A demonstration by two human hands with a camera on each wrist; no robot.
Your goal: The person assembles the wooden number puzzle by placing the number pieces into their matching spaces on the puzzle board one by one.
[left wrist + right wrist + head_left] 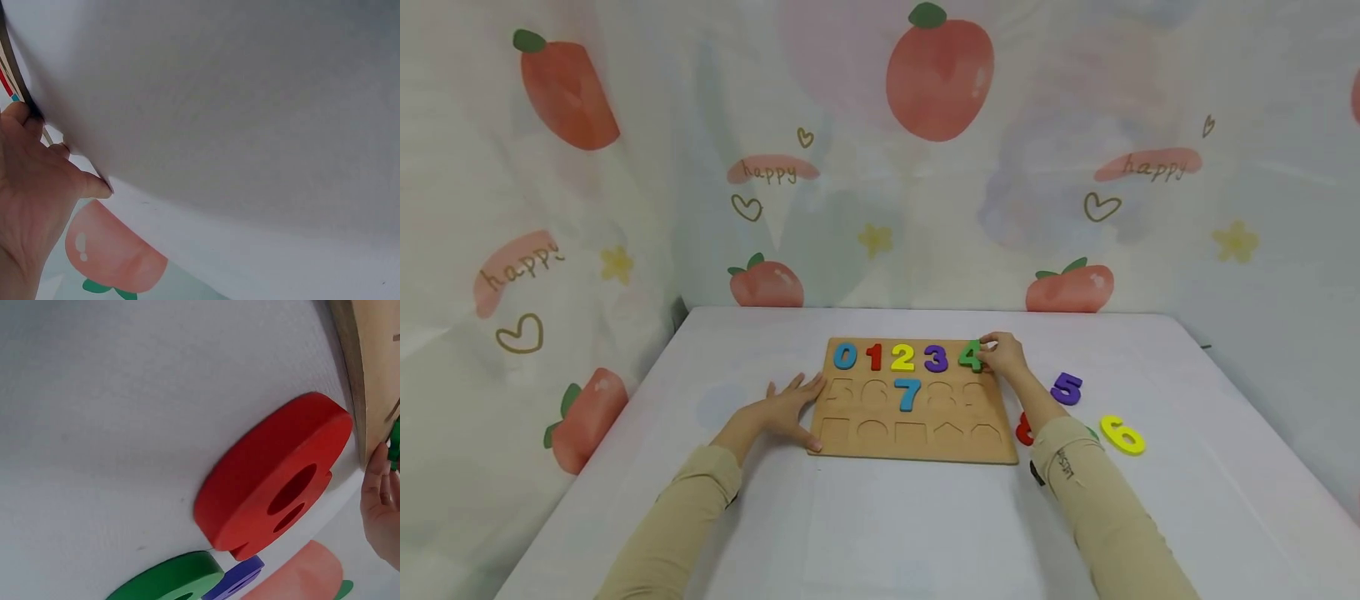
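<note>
A wooden number board (880, 452) lies on the white table, with 0, 1, 2 and 3 in its top row. A blue 7 (907, 394) sits in the middle row. At the top right slot, my right hand (1004, 357) pinches a green 4 (968, 357) between thumb and fingertips; the 4 looks slightly tilted. In the right wrist view the 4 is mostly cut off. My left hand (787, 412) rests with spread fingers on the board's left edge, also partly seen in the left wrist view (37, 181).
Right of the board lie a purple 5 (1066, 389), a yellow 6 (1111, 429) and a red 8 (250, 481), the last partly behind my right forearm in the head view. Another green piece (169, 578) lies beside the 8. A fruit-printed curtain (880, 192) stands behind the table.
</note>
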